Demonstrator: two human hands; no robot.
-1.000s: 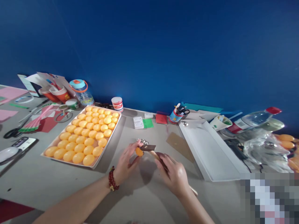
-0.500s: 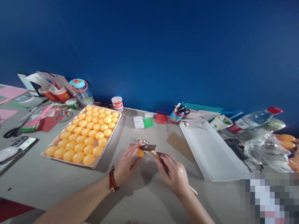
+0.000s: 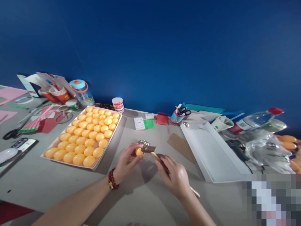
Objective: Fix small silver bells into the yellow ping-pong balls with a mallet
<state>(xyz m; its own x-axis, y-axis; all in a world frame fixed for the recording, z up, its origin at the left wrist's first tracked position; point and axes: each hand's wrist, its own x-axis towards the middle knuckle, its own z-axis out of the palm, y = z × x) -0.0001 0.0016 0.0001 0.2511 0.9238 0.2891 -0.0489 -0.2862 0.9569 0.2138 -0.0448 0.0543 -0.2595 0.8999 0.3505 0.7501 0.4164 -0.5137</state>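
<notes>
My left hand (image 3: 125, 163), with a red bead bracelet at the wrist, pinches a small orange ball (image 3: 139, 152) between thumb and fingers just above the grey table (image 3: 145, 201). My right hand (image 3: 175, 177) is closed round the wooden handle of a small hammer (image 3: 150, 150); its dark head rests against the top of the ball. A little heap of shiny metal bits (image 3: 143, 142) lies just behind the ball. To the left stands a white tray (image 3: 96, 164) with several rows of the same orange balls.
An empty white tray (image 3: 211, 150) lies to the right, with a brown card (image 3: 180, 146) beside it. Cups, a jar (image 3: 81, 91), a pen cup with scissors (image 3: 178, 115), small boxes, a water bottle (image 3: 261, 119) and plastic bags line the blue wall. A phone (image 3: 22, 144) lies far left.
My left hand has shifted slightly, curling its fingers closer round the ball. The hammer head stays on the ball; the right hand has barely moved.
</notes>
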